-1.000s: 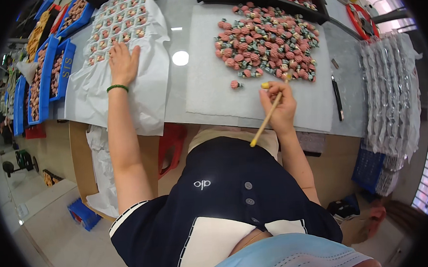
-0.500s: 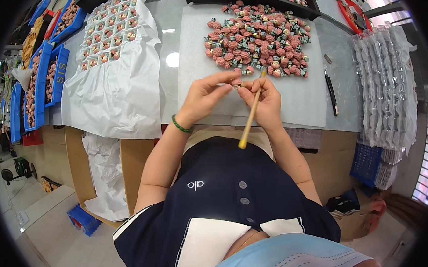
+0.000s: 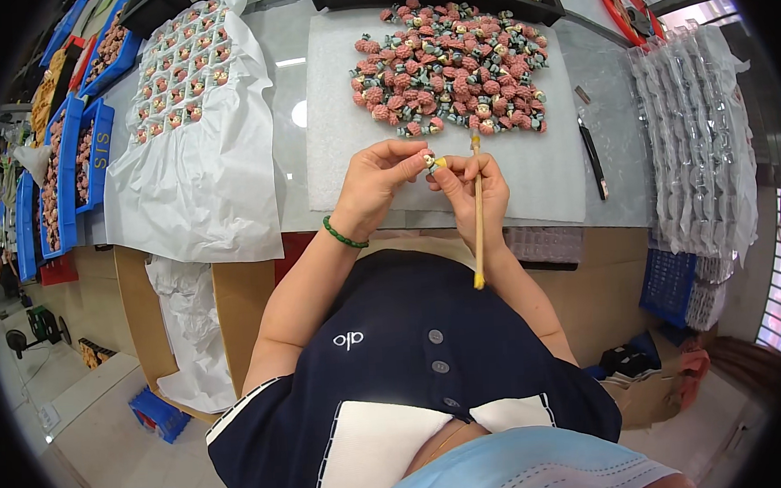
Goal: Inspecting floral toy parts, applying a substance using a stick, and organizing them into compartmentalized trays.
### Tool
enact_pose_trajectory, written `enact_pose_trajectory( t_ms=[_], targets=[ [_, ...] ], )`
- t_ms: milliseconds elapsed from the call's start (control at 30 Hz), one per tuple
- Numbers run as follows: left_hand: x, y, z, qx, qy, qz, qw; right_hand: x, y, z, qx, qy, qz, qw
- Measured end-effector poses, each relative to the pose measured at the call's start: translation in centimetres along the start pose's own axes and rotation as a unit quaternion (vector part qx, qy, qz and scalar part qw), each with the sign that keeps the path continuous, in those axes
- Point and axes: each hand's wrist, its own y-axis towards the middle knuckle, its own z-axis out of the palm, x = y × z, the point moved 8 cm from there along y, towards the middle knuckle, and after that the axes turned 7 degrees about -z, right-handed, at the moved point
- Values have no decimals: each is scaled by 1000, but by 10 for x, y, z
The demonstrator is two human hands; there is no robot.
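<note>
The step in hand looks like fine detail work on one small figure point(image 3: 428, 160), pinched between the thumb and fingers of the left hand point(image 3: 378, 181) just above the near edge of the white mat point(image 3: 340, 114) on the bench point(image 3: 618, 126). The right hand point(image 3: 471, 187) touches it from 3 o'clock, and its fingers are closed narrow round a thin wooden stick point(image 3: 477, 208). Both hands are together, thumbs almost meeting over the figure.

The stick's long axis runs nearly straight along 12 to 6. Its upper tip point(image 3: 474, 137) points to 12, toward the heap of pink figures point(image 3: 452, 68), and its yellow-stained lower end hangs past the bench edge over the person's dark shirt point(image 3: 396, 350). The figure is too small to tell which way it faces; a yellow speck shows on its 3 o'clock side.

By my judgement the next move calls for a steady pinch from the left hand and a short, controlled turn of the stick to bring a tip onto the figure, since neither tip is on the figure.

At 10 o'clock lies white paper point(image 3: 201, 165) carrying rows of figures point(image 3: 179, 83). A dark pen point(image 3: 592, 156) lies on the bench at 3 o'clock.
</note>
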Motion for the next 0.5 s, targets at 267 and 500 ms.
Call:
enact_pose_trajectory(
  t_ms=[267, 500],
  targets=[
    [-7, -11, 0, 4, -4, 8, 1000, 35, -3, 25, 117, -389, -300, 863],
    [-17, -19, -11, -6, -132, -40, 990, 33, 40, 45, 206, -524, -341, 752]
  ],
)
